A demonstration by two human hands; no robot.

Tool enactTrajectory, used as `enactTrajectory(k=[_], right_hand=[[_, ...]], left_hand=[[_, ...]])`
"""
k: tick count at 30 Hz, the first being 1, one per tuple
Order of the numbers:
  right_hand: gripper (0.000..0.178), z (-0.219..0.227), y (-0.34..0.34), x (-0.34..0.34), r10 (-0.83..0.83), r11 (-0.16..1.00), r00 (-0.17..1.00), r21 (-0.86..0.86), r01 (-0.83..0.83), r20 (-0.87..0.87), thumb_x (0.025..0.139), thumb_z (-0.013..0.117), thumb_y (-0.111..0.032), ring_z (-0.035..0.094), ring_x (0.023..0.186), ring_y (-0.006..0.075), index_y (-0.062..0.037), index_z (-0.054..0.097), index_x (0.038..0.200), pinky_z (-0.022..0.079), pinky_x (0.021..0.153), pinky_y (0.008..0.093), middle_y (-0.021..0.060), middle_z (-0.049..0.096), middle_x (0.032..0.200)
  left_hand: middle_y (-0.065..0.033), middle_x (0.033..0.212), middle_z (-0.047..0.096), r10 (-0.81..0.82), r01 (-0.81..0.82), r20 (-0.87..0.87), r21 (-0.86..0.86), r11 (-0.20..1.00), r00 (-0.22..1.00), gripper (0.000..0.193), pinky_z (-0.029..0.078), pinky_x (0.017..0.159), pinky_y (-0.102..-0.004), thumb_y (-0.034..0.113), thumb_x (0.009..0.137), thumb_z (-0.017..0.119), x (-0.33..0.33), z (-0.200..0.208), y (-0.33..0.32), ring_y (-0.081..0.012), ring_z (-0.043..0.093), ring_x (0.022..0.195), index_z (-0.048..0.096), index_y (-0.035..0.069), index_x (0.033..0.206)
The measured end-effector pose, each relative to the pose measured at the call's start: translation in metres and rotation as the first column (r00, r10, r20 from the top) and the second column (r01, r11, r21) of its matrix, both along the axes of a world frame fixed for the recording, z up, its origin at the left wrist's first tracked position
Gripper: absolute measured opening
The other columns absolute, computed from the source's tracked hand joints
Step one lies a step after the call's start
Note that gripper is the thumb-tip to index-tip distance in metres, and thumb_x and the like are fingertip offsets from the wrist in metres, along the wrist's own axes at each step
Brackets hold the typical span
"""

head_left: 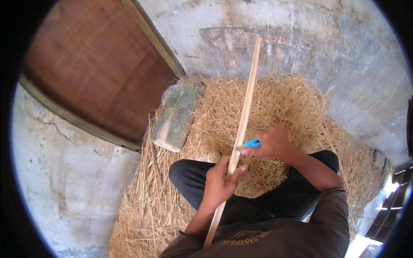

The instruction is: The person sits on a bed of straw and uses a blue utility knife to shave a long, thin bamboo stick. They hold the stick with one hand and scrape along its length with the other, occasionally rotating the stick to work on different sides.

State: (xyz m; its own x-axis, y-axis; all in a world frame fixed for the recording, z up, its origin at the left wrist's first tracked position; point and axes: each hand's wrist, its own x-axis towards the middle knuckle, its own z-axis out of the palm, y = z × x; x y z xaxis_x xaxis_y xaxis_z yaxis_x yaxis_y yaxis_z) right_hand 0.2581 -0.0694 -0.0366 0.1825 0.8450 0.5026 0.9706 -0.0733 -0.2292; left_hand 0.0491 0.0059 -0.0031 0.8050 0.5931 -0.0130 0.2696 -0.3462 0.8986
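Note:
A long pale strip of wood or bamboo slants upward from my lap, its far end in front of the grey wall. My left hand is wrapped round its lower part, thumb on the right side and fingers on the left. In my right hand is a blue-handled utility knife. Its blade points left and meets the strip just above my left hand. Most of the handle is hidden inside my right fist.
I sit cross-legged on straw. A greenish stone-like slab lies at the left, below a brown wooden panel. The stained wall curves behind. Thicker stalks lie along the left.

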Motion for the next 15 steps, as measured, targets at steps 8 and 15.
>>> enactTrajectory(k=[8,15], right_hand=[[0.070,-0.005,0.012,0.017,0.025,0.988,0.994,0.151,-0.041,0.108,0.057,0.061,-0.079,0.048,0.039,0.0230,-0.0115,0.046,0.049,0.036,0.041,0.0369,0.0040,0.043,0.044],[0.071,-0.006,0.022,0.026,-0.001,0.989,0.993,0.150,-0.017,0.121,0.057,0.060,-0.080,0.047,0.040,0.0229,-0.0107,0.047,0.049,0.036,0.043,0.0362,0.0043,0.043,0.045]], left_hand=[[-0.0044,0.073,0.055,0.014,-0.012,-0.045,0.045,0.999,0.999,0.022,0.039,0.057,-0.0260,0.017,0.089,0.064,0.005,0.010,0.000,-0.0122,0.049,0.064,0.055,0.000,0.099],[0.0014,0.076,0.052,0.036,-0.035,0.006,-0.112,0.993,0.999,0.018,0.037,0.062,-0.0210,0.013,0.090,0.061,0.001,0.009,0.002,-0.0040,0.044,0.071,0.055,-0.001,0.099]])
